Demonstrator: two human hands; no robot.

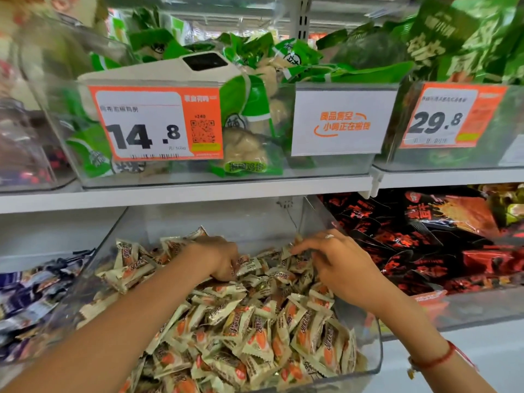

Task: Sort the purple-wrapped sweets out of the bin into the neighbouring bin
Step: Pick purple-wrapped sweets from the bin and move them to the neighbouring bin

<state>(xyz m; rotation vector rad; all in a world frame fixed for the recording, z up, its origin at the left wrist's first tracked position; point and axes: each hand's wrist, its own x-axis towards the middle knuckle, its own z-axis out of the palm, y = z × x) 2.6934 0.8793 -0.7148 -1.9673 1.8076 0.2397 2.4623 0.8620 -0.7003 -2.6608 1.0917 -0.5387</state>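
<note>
A clear middle bin (374,355) is heaped with cream-and-orange wrapped sweets (249,330). No purple wrapper shows in that heap. The neighbouring bin on the left holds purple-wrapped sweets (31,296). Both my hands are inside the middle bin, near its back. My left hand (218,258) has its fingers curled down into the pile; the wrappers hide whether they hold anything. My right hand (337,258), with a ring on one finger, reaches forward with fingers spread and fairly straight, its fingertips touching cream sweets at the back right.
A bin of black-and-red snack packs (425,245) stands to the right. The white shelf edge (181,194) runs just above the bins, carrying bins of green packs (246,114) with price tags (156,123). A red string bracelet (436,358) is on my right wrist.
</note>
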